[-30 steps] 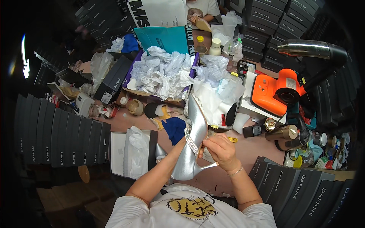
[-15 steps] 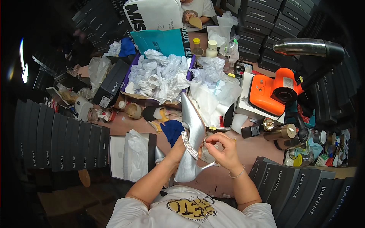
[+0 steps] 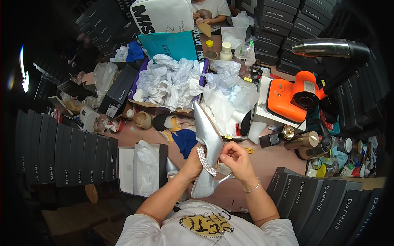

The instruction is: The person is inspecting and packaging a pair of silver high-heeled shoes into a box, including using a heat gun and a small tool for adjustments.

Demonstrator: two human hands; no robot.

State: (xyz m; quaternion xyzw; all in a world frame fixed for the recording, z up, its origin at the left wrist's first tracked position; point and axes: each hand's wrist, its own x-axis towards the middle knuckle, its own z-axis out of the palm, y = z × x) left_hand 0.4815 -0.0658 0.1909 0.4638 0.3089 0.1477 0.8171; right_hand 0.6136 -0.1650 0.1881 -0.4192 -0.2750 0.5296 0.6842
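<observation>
Slanting between gripping left hand [image 3: 193, 165] and pinched right hand [image 3: 239, 162] is a silver shoe [image 3: 208, 140].

White lettering [image 3: 323, 195] marks dark boxes [image 3: 86, 158], black lettering [image 3: 141, 18] a white bag [image 3: 170, 14] and T-shirt [image 3: 246, 227].

1. I see a silver shoe [image 3: 208, 141] with a sparkling strap [image 3: 206, 163].
2. Far right, I see an orange machine [image 3: 280, 101].
3. Left of the shoe, blue cloth [image 3: 184, 142].
4. Near right, dark grey boxes [image 3: 315, 201].

There are two silver shoes [image 3: 208, 137] [image 3: 171, 165], one orange machine [image 3: 283, 100], one bracelet [image 3: 253, 188]
</observation>
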